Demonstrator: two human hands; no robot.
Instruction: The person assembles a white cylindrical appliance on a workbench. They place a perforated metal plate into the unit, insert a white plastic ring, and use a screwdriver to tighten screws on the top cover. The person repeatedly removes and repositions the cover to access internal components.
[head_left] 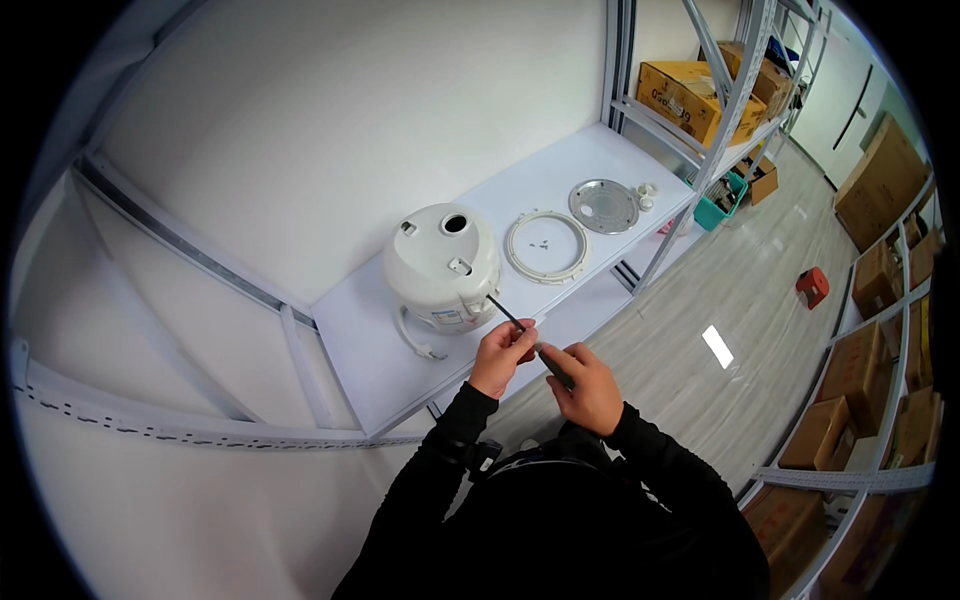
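My right hand is closed round the dark handle of a screwdriver. Further along, the fingers of my left hand pinch its thin shaft. The tip reaches the lower right side of a white, rounded appliance housing; whether it sits in a screw cannot be made out. A dark round opening shows on top of the housing, and a label is on its front. A white power cord with a plug lies at its base. To the right rests a white ring with several small screws inside it.
Beyond the ring lie a round metal plate and small white parts. The white shelf board meets a wall behind. Metal racks with boxes stand right, near a teal bin and a red object on the floor.
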